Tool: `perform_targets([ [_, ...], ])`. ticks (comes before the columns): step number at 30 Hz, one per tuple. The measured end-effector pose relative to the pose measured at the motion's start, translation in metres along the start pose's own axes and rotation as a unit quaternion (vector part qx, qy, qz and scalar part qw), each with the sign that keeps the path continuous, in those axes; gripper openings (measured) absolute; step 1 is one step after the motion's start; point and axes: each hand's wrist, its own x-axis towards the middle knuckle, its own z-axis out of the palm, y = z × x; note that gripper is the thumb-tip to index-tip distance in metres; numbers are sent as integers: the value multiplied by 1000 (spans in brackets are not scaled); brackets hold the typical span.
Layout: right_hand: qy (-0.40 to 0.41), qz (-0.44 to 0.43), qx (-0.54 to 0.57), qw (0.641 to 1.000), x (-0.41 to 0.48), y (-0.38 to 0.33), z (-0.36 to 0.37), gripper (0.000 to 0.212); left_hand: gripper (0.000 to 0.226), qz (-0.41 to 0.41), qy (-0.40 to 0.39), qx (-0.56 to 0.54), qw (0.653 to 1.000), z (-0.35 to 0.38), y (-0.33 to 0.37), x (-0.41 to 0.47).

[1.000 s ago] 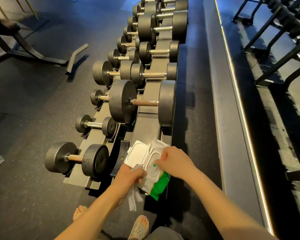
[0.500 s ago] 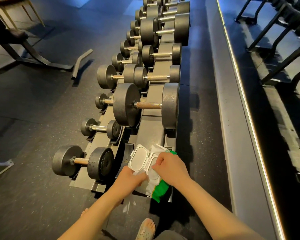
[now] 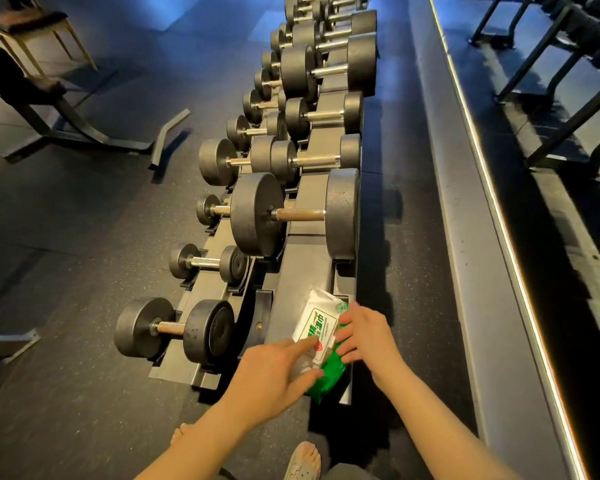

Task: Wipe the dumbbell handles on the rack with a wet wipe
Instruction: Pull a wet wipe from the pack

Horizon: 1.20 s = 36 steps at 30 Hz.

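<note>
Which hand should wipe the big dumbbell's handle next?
Left, probably. The left hand seems to pinch a pale wipe under its thumb while one finger presses the wipe pack. The right hand lies flat on the pack, holding nothing. The big dumbbell's handle is just ahead of both.

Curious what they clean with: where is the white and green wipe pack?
Low in the head view, the white and green wipe pack lies on the near end of the dark metal rack, between the left hand and right hand.

Bare rack shelf [image 3: 305, 271] between wipe pack [image 3: 317, 323] and large dumbbell [image 3: 298, 214], lower tier [image 3: 201, 299] seemingly tighter
</note>
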Motion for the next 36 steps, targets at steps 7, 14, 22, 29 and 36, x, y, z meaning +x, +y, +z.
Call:
perform_targets([
  [7,1,-24,-153,988,-6,22,1,16,24,-169,32,-212,962,9,-2,7],
  [14,46,-94,-352,930,2,26,6,25,23,-229,-18,-166,959,19,0,7],
  [22,46,-81,-180,979,-28,16,12,20,27,-335,-13,-538,773,-25,0,0],
  [29,-236,21,76,969,-90,-9,96,34,48,-331,29,-661,673,-92,-33,-31],
  [36,-231,53,145,961,-91,-17,159,20,18,-303,81,-500,807,-123,-104,-74],
])
